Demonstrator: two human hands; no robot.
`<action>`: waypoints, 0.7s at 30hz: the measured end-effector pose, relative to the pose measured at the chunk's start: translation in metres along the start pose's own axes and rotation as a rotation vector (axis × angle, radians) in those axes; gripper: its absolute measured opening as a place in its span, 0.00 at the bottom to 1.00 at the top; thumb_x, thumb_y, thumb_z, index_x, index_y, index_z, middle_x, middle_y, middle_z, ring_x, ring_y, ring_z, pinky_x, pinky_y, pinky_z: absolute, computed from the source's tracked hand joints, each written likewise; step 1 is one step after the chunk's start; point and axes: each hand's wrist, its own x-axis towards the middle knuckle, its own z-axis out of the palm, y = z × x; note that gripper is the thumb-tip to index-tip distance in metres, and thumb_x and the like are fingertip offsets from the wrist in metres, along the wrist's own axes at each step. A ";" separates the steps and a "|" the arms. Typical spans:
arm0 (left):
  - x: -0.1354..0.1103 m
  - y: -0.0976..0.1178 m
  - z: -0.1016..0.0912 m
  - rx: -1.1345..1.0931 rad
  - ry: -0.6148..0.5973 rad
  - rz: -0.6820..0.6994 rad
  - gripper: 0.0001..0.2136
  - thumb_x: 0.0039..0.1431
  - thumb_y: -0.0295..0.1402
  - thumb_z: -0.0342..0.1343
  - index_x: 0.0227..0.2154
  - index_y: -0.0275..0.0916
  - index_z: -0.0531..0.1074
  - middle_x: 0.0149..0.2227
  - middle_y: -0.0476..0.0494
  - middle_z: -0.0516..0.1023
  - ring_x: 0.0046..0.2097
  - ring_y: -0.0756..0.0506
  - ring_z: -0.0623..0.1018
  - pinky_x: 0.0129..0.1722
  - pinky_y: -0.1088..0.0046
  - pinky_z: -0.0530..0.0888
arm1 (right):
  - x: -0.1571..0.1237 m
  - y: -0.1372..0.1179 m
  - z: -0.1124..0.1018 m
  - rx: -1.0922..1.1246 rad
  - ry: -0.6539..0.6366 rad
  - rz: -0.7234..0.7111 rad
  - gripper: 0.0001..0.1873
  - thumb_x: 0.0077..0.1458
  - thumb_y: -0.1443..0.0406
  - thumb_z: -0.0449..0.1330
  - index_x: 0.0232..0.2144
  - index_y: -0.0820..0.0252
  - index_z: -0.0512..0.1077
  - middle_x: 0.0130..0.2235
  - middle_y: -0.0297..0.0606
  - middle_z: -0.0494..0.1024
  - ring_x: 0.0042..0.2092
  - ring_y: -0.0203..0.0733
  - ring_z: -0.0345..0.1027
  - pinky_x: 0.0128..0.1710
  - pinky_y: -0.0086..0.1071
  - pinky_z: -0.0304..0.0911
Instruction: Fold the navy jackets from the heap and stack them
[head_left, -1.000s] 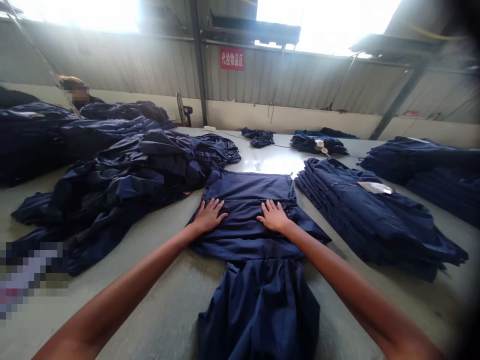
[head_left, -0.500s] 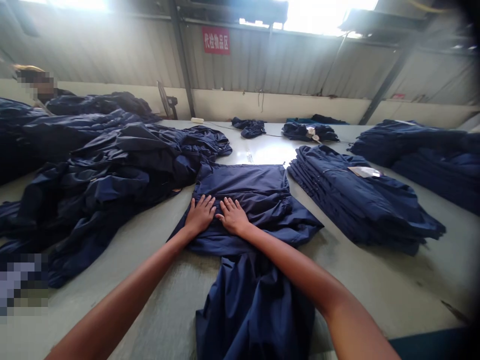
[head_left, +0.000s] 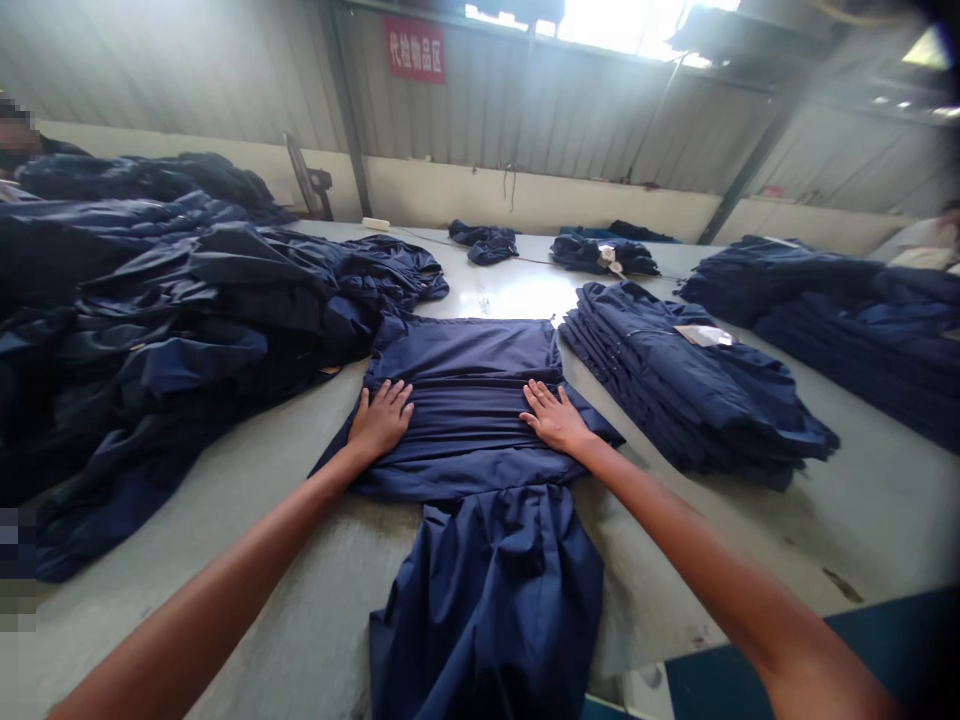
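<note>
Navy garment [head_left: 480, 600]: thin, soft cloth, spread on the counter [head_left: 825, 530], doubled across its middle, lower part running toward the person. Looks light, limp, somewhat slippery; best taken at the fold's edges. Head view: both arms reach forward, left hand [head_left: 381, 420] and right hand [head_left: 556, 420] flat on the fold, fingers [head_left: 537, 400] spread wide, pressing, gripping nothing. Loose heap [head_left: 187, 340] to the left, folded stack [head_left: 675, 390] to the right.

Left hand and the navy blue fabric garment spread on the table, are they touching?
Touching: the head view shows the left hand lying flat, palm down, on the navy blue fabric garment, fingers spread on the cloth.
</note>
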 end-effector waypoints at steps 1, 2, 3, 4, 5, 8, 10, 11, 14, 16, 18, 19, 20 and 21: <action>0.000 0.000 0.000 0.005 0.003 0.001 0.27 0.74 0.38 0.38 0.71 0.42 0.62 0.74 0.40 0.60 0.75 0.34 0.54 0.72 0.38 0.48 | -0.003 0.004 0.000 0.015 -0.009 -0.001 0.38 0.74 0.49 0.39 0.76 0.60 0.46 0.77 0.44 0.42 0.78 0.49 0.34 0.74 0.57 0.31; 0.000 -0.001 -0.001 0.009 0.004 0.003 0.27 0.74 0.38 0.37 0.71 0.42 0.62 0.74 0.40 0.59 0.76 0.34 0.54 0.72 0.38 0.48 | -0.004 0.005 -0.001 0.030 -0.013 0.005 0.38 0.74 0.49 0.40 0.77 0.60 0.45 0.78 0.44 0.41 0.78 0.49 0.33 0.74 0.58 0.31; 0.001 -0.001 -0.003 0.012 -0.006 0.005 0.27 0.74 0.38 0.37 0.71 0.41 0.61 0.74 0.39 0.59 0.76 0.33 0.54 0.71 0.37 0.48 | -0.003 0.006 -0.003 0.047 -0.023 0.013 0.38 0.74 0.49 0.40 0.77 0.60 0.45 0.78 0.44 0.41 0.78 0.49 0.33 0.74 0.58 0.31; 0.003 -0.001 -0.007 0.013 -0.034 0.007 0.27 0.74 0.38 0.37 0.72 0.40 0.61 0.74 0.38 0.58 0.76 0.33 0.53 0.71 0.36 0.49 | -0.001 0.005 -0.006 0.066 -0.045 0.018 0.38 0.74 0.49 0.40 0.76 0.61 0.45 0.77 0.45 0.42 0.78 0.49 0.33 0.74 0.59 0.31; 0.005 0.000 -0.012 0.012 -0.074 0.009 0.27 0.74 0.38 0.38 0.71 0.39 0.61 0.74 0.37 0.58 0.76 0.32 0.54 0.70 0.35 0.50 | 0.002 0.004 -0.010 0.083 -0.070 0.023 0.37 0.74 0.49 0.41 0.76 0.60 0.47 0.77 0.46 0.44 0.78 0.50 0.35 0.74 0.61 0.31; 0.016 0.007 -0.029 0.009 -0.177 0.019 0.28 0.73 0.39 0.41 0.71 0.36 0.61 0.73 0.33 0.60 0.74 0.30 0.57 0.70 0.38 0.54 | 0.018 -0.004 -0.027 0.106 -0.034 0.036 0.34 0.74 0.51 0.42 0.75 0.58 0.54 0.75 0.47 0.53 0.76 0.53 0.46 0.73 0.62 0.32; 0.021 0.014 -0.037 0.006 -0.123 0.040 0.29 0.74 0.41 0.41 0.72 0.35 0.59 0.74 0.32 0.59 0.75 0.30 0.56 0.72 0.43 0.53 | 0.028 -0.012 -0.033 0.096 0.063 0.023 0.32 0.74 0.52 0.42 0.74 0.56 0.56 0.75 0.46 0.54 0.75 0.53 0.47 0.73 0.60 0.34; 0.021 0.017 -0.038 0.005 -0.074 0.054 0.29 0.75 0.42 0.40 0.72 0.35 0.59 0.74 0.32 0.57 0.75 0.30 0.55 0.72 0.43 0.52 | 0.031 -0.016 -0.033 0.086 0.090 0.016 0.32 0.74 0.51 0.42 0.74 0.55 0.56 0.76 0.45 0.52 0.76 0.54 0.45 0.73 0.60 0.35; 0.014 0.020 -0.029 0.008 -0.012 0.060 0.28 0.76 0.45 0.39 0.72 0.39 0.60 0.75 0.34 0.56 0.76 0.30 0.52 0.72 0.38 0.46 | 0.032 -0.023 -0.018 0.049 0.036 0.034 0.33 0.74 0.49 0.42 0.74 0.51 0.54 0.77 0.42 0.48 0.76 0.57 0.40 0.72 0.64 0.34; 0.009 0.014 -0.019 0.008 -0.041 0.046 0.28 0.76 0.45 0.39 0.72 0.41 0.61 0.74 0.36 0.57 0.76 0.31 0.53 0.71 0.36 0.45 | 0.030 -0.023 -0.003 0.042 0.013 0.069 0.33 0.74 0.48 0.41 0.75 0.49 0.54 0.77 0.42 0.50 0.76 0.57 0.42 0.72 0.65 0.34; 0.009 0.005 -0.009 -0.003 -0.052 0.047 0.27 0.76 0.45 0.38 0.72 0.43 0.60 0.74 0.38 0.58 0.76 0.33 0.53 0.72 0.36 0.45 | 0.031 -0.023 0.008 0.050 0.037 0.092 0.32 0.74 0.48 0.40 0.74 0.47 0.55 0.76 0.41 0.53 0.75 0.56 0.45 0.72 0.64 0.36; 0.011 0.000 -0.006 -0.007 -0.050 0.051 0.27 0.76 0.45 0.37 0.72 0.43 0.60 0.74 0.39 0.58 0.76 0.33 0.53 0.72 0.37 0.45 | 0.034 -0.022 0.011 0.054 0.049 0.098 0.32 0.74 0.48 0.40 0.74 0.46 0.56 0.76 0.41 0.54 0.75 0.55 0.45 0.72 0.64 0.37; 0.014 -0.004 -0.004 -0.009 -0.048 0.054 0.27 0.76 0.45 0.37 0.72 0.43 0.60 0.74 0.39 0.58 0.76 0.34 0.53 0.72 0.38 0.46 | 0.037 -0.022 0.013 0.054 0.057 0.102 0.32 0.74 0.48 0.40 0.74 0.46 0.56 0.75 0.41 0.55 0.75 0.55 0.46 0.72 0.64 0.37; 0.018 -0.008 -0.002 -0.009 -0.047 0.053 0.27 0.76 0.45 0.38 0.72 0.44 0.60 0.74 0.40 0.58 0.76 0.34 0.53 0.72 0.38 0.46 | 0.041 -0.022 0.014 0.053 0.062 0.105 0.31 0.74 0.48 0.40 0.73 0.46 0.56 0.75 0.41 0.55 0.75 0.55 0.46 0.72 0.64 0.38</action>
